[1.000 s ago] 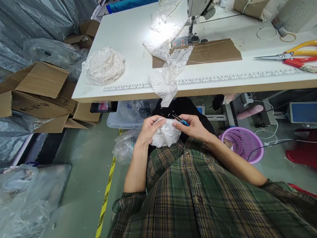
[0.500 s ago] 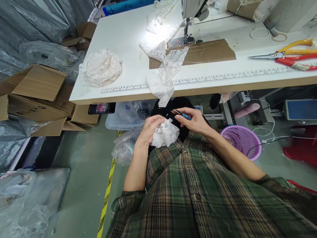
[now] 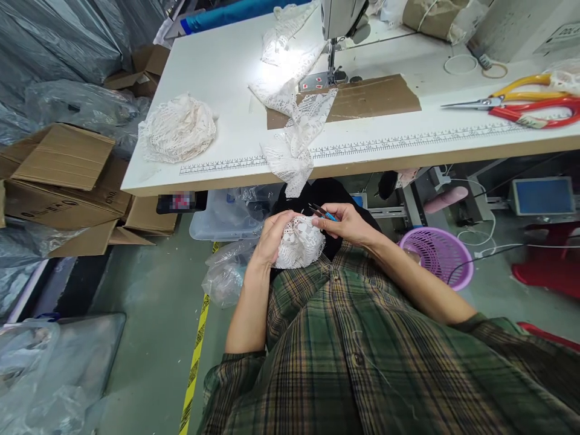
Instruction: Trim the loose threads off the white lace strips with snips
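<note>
Over my lap, my left hand (image 3: 273,237) is closed on a gathered piece of white lace (image 3: 299,243). My right hand (image 3: 347,223) holds small blue-handled thread snips (image 3: 327,213), their dark blades pointing up and to the left. Its fingertips meet the upper right edge of the lace. Another strip of white lace (image 3: 296,127) runs from beside the sewing machine's needle (image 3: 332,63) and hangs over the table's front edge, just above my hands. A bundle of white lace (image 3: 179,128) lies at the table's left.
Red and yellow-handled scissors (image 3: 521,104) lie on the right of the white table (image 3: 217,60). Brown card (image 3: 376,99) lies by the machine. Below are a purple basket (image 3: 437,257), a clear plastic bin (image 3: 222,220) and cardboard boxes (image 3: 67,181).
My right hand has moved down and left, so its fingers now reach the lace. The lace is spread wider between both hands. The view has shifted slightly.
</note>
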The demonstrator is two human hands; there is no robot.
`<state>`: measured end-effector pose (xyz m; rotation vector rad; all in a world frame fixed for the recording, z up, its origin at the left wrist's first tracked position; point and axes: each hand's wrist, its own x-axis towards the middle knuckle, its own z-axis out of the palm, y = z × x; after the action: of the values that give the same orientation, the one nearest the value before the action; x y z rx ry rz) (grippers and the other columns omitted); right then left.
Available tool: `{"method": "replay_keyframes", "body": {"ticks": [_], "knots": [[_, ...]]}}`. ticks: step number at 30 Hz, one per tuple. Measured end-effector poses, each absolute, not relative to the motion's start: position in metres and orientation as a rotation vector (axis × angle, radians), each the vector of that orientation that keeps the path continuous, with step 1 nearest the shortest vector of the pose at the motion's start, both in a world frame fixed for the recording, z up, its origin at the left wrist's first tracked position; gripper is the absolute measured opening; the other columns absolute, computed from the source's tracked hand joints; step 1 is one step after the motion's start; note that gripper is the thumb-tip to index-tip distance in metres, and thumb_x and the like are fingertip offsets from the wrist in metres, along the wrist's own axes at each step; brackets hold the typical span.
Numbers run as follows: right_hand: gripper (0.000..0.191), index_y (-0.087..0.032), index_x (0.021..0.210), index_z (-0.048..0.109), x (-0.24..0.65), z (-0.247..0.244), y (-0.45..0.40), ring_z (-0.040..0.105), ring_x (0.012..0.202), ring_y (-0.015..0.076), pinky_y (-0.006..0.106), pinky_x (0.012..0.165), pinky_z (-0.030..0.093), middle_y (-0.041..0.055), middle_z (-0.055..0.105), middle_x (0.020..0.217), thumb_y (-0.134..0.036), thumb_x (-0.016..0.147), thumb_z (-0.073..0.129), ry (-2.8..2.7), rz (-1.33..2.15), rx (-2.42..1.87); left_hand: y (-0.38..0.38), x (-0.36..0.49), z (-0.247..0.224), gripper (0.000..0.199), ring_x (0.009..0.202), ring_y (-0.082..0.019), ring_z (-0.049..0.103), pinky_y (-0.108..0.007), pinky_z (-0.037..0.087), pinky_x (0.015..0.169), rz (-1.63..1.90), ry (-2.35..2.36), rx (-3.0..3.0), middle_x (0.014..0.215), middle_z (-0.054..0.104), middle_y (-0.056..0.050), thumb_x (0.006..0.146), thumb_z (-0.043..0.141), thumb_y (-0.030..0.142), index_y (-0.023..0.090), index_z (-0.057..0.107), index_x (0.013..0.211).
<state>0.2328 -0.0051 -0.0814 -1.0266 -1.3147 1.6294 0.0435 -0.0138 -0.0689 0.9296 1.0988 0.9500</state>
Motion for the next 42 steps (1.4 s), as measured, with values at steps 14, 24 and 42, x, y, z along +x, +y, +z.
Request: {"method": "replay_keyframes", "body": {"ticks": [14, 24, 42], "knots": [[0.038, -0.015, 0.074, 0.067, 0.233, -0.082, -0.004, 0.037, 0.045, 0.004, 0.018, 0.04, 0.026, -0.0057, 0.052, 0.056, -0.048, 0.07, 0.084, -1.319, 1.55, -1.029, -0.014, 0.041, -0.076, 0.019, 0.075, -0.013, 0.062, -0.024, 0.047, 0.07, 0.971, 1.145, 1.202, 0.084, 0.074, -0.002, 0.076, 0.081, 0.034, 0.018, 0.077, 0.085], [0.04, -0.015, 0.076, 0.063, 0.235, -0.076, -0.007, 0.037, 0.047, 0.0046, 0.02, 0.042, 0.025, -0.0066, 0.049, 0.056, -0.051, 0.073, 0.081, -1.372, 1.562, -1.03, -0.014, 0.041, -0.077, 0.025, 0.075, -0.015, 0.063, -0.026, 0.048, 0.07, 0.943, 1.128, 1.132, 0.085, 0.074, -0.004, 0.074, 0.081, 0.038, 0.018, 0.076, 0.089], [0.037, -0.018, 0.078, 0.061, 0.267, -0.066, 0.01, 0.04, 0.04, 0.004, 0.02, 0.039, 0.028, -0.0075, 0.047, 0.054, -0.051, 0.079, 0.078, -1.246, 1.288, -1.033, -0.03, 0.006, -0.088, 0.059, 0.095, -0.022, 0.066, -0.034, 0.052, 0.087, 0.781, 1.29, 1.23, 0.103, 0.07, -0.008, 0.074, 0.082, 0.035, 0.017, 0.06, 0.126]]}}
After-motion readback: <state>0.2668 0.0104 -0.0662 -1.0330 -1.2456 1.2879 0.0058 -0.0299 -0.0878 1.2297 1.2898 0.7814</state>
